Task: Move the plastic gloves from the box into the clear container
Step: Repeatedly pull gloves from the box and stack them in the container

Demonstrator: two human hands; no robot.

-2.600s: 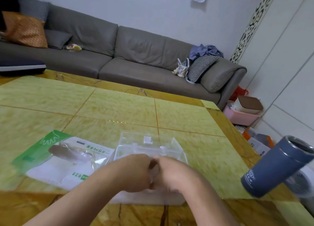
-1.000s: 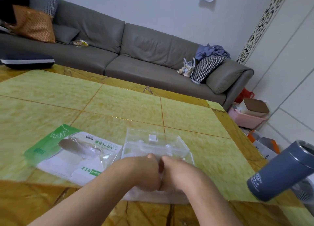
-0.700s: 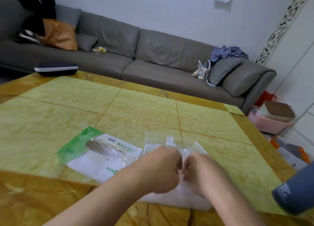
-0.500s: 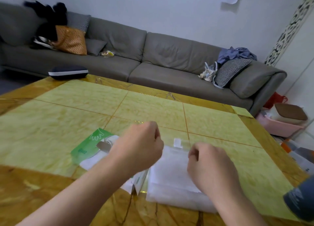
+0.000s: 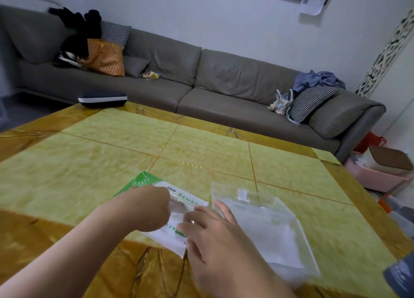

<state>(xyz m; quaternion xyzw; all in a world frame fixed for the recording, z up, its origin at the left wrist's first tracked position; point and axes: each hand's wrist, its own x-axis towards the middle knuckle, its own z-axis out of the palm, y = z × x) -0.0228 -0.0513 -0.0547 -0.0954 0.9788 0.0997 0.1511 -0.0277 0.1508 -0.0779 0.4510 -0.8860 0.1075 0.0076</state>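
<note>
Left hand (image 5: 145, 210) curling on glove box (image 5: 165, 217), fingers hidden, grip unclear. Right hand (image 5: 215, 237) lying relaxed beside it, fingertips touching box edge. Clear container (image 5: 264, 228) holding gloves, sitting just right of right hand on tabletop (image 5: 89, 163).

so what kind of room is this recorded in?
Most likely a home living room: a long grey sofa with cushions and clothes on it, a yellow-tiled table in front of it, and household clutter by the wall at right.
</note>
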